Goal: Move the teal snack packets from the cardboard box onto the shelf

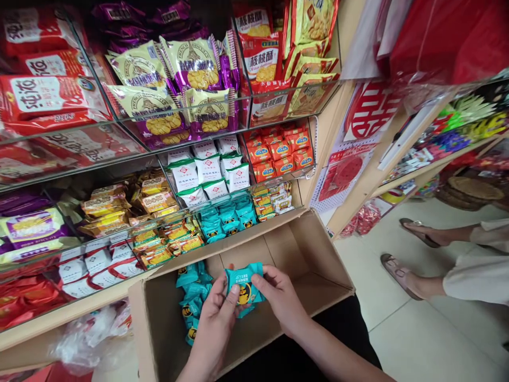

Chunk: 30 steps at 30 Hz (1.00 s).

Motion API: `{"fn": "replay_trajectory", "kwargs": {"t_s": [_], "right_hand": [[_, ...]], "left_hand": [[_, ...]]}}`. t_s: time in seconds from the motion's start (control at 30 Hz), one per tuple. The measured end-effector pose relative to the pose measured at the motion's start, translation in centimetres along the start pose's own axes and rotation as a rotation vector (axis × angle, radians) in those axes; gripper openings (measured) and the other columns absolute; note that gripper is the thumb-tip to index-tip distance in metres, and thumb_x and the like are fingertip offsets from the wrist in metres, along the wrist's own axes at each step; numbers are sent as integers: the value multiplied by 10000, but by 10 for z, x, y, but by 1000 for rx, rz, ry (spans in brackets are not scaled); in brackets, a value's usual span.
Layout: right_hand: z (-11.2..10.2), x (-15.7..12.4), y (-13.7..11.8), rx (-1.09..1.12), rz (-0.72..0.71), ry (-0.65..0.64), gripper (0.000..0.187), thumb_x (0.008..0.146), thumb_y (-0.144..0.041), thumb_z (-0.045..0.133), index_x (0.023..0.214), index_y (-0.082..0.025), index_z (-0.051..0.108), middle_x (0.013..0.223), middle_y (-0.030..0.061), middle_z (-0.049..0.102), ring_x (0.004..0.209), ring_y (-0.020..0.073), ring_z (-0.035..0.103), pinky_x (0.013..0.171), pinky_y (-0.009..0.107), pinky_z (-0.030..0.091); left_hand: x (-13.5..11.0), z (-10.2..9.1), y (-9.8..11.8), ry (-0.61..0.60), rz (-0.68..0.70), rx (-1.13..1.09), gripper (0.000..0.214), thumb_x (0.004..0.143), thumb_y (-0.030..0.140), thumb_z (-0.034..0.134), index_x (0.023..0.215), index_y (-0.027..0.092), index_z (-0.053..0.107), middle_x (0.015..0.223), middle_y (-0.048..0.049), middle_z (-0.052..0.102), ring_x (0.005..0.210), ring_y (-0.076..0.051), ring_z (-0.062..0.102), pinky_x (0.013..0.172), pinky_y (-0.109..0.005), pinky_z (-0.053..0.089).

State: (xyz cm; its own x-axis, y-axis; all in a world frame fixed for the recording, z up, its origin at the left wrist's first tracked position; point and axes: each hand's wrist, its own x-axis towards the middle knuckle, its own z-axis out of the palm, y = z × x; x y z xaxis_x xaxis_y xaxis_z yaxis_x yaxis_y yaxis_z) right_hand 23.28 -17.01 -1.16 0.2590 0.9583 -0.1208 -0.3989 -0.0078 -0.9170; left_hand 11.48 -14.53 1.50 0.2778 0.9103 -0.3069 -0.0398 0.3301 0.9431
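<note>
Between my two hands is a teal snack packet (243, 281) with a yellow and black picture on its front. My left hand (218, 313) grips its left side, thumb on the front. My right hand (280, 297) pinches the upper right corner. Part of another teal packet shows just below, and I cannot tell whether it is held too. Beneath my hands stands an open cardboard box (322, 249). Several more teal packets (194, 292) lie in its left end. Matching teal packets (228, 216) sit in a bottom-shelf compartment behind the box.
Shelves with clear dividers hold purple biscuit packs (199, 63), white packets (207, 170), and red packets (280, 151). A plastic bag (91, 339) hangs at lower left. At right, a person's sandalled feet (405, 273) stand on the tiled floor (429, 339).
</note>
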Motion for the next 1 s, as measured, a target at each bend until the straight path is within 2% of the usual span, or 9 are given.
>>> {"fn": "replay_trajectory", "kwargs": {"t_s": [0.1,0.2,0.33,0.47,0.57,0.73,1.0], "right_hand": [[-3,1,6,-68,-33,98,312,730,-438,551,613,-151,508,557,-38,419,524,80,386,487,187,340],[-3,2,12,-200,-74,139,356,779,-455,475,574,-170,414,541,-46,326,505,79,326,458,188,296],[-1,7,11,-424,-109,174,365,828,-453,376,578,-191,328,535,-50,307,504,89,330,464,195,284],[0,10,7,-581,-182,214,361,854,-424,322,575,-198,294,523,-50,314,495,92,333,472,204,270],[-1,9,6,-636,-218,209,341,866,-400,295,589,-202,297,517,-50,322,484,94,335,471,209,263],[-6,4,6,-688,-252,227,323,866,-378,288,595,-203,309,515,-44,350,482,99,361,478,215,266],[-9,2,11,-540,-146,276,360,856,-432,300,581,-200,302,528,-47,316,502,99,351,482,212,291]], "left_hand": [[1,2,-3,49,-76,-49,506,668,456,585,1087,182,515,1001,-67,604,791,-173,592,586,-260,495],[5,3,-8,142,-55,74,434,700,499,522,970,164,579,871,-46,632,759,-167,586,578,-253,479],[10,4,-11,232,147,317,384,726,515,469,760,156,602,657,-21,588,654,-150,553,579,-239,444],[9,5,-8,279,271,511,376,752,494,433,560,173,469,523,13,438,508,-115,426,477,-217,366],[7,4,-8,294,318,597,379,779,474,394,535,183,386,503,29,355,477,-97,353,449,-203,318],[5,2,-17,303,384,658,362,791,437,388,534,182,397,503,25,351,480,-96,344,451,-199,301],[5,17,-21,321,298,410,406,748,509,422,518,179,364,487,35,307,451,-87,300,411,-200,279]]}}
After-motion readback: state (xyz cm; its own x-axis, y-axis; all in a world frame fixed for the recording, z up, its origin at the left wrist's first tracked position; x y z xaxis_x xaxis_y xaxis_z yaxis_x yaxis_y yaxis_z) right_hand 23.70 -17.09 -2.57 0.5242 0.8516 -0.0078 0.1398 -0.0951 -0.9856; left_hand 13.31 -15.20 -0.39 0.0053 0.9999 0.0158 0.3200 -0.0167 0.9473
